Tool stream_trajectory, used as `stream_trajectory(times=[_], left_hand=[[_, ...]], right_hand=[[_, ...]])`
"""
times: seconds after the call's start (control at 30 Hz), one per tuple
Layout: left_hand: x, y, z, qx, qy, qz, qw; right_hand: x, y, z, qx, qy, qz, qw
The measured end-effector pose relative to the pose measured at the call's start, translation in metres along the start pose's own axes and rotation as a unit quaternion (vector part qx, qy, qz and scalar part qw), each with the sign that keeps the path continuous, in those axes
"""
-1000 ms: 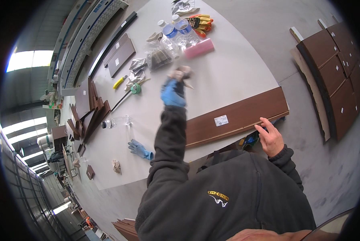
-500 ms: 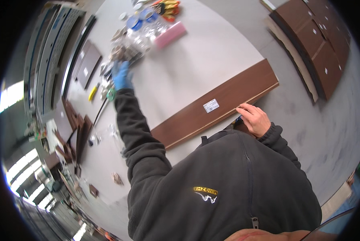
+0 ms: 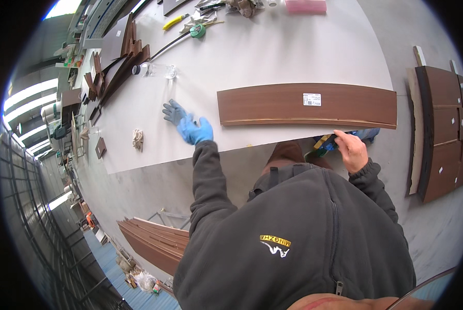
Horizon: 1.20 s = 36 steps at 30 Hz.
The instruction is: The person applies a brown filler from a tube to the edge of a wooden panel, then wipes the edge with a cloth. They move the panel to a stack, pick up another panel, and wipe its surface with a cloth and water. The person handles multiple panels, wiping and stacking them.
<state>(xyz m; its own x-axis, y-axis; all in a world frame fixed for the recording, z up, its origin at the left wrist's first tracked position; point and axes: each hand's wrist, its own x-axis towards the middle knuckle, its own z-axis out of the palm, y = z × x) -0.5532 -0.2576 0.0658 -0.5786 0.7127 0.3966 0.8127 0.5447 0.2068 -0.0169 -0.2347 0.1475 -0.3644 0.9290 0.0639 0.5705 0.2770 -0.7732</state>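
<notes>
My left hand [image 3: 197,131], in a blue glove, reaches over the pale tabletop [image 3: 200,160] with its fingers apart. It meets a grey-blue work glove [image 3: 174,110] that lies on the surface; whether it grips this glove is not plain. A long brown board [image 3: 272,106] with a white label [image 3: 311,99] rests along the table's near edge. By the board's front edge, toward its right end, is my bare right hand [image 3: 351,151], fingers bent and drawn together. What lies inside those fingers, if anything, is hidden.
Beyond the left hand lies a clear plastic bottle [image 3: 156,71]. A green tape roll [image 3: 198,31], a yellow cutter [image 3: 175,21], a crumpled pale cloth [image 3: 138,139] and a pink block [image 3: 306,6] are on the table. Brown panels stand stacked at the right [image 3: 443,139] and lower left [image 3: 156,243].
My left hand has left the clutter at the far side and come back to the grey-blue glove. The view has swung left. My right hand stays beside the board, its fingers more bent.
</notes>
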Motion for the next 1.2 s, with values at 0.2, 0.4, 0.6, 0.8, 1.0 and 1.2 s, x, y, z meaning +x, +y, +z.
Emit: stream_trajectory(times=[0.2, 0.4, 0.6, 0.8, 1.0, 1.2], left_hand=[[-0.002, -0.088, 0.028, 0.124, -0.243, -0.020, 0.962], [0.039, -0.137, 0.073, 0.042, -0.254, -0.080, 0.963], [0.114, -0.061, 0.033, 0.055, -0.127, -0.082, 0.987], [0.083, 0.151, -0.042, -0.580, -0.321, 0.119, 0.740], [-0.033, 0.281, -0.112, -0.460, -0.303, 0.437, 0.711], [-0.085, 0.331, -0.137, -0.401, -0.370, 0.513, 0.663]], right_hand=[[-0.023, -0.021, 0.041, 0.313, -0.014, 0.206, 0.927], [-0.011, -0.058, 0.080, 0.300, 0.037, 0.265, 0.915], [0.014, -0.093, 0.111, 0.230, 0.035, 0.142, 0.962], [0.047, -0.138, 0.104, 0.176, 0.098, 0.057, 0.978], [0.046, -0.148, 0.058, 0.289, 0.179, 0.165, 0.926], [0.002, -0.103, 0.008, 0.555, 0.269, 0.376, 0.692]])
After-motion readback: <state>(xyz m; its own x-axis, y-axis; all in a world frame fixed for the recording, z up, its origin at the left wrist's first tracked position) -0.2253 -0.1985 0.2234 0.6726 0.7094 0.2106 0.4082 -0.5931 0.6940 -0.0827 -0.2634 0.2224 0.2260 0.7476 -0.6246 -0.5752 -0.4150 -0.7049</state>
